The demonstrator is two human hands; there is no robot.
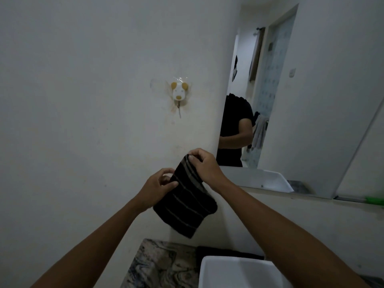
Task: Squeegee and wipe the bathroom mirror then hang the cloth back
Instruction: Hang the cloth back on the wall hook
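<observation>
White basin (239,271) at 6 o'clock. Above it, left hand (154,188) and right hand (204,165) both pinch the dark striped cloth (185,206). Step: rehanging. Next: lift toward dog-shaped hook (179,92), 11 o'clock; needs loop or edge over prong.

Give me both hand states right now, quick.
Left hand: closed, pinching the dark striped cloth's left edge.
Right hand: closed, gripping the cloth's top edge.

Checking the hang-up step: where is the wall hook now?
The dog-shaped hook sits bare on the wall, left of the mirror, above the held striped cloth.
</observation>
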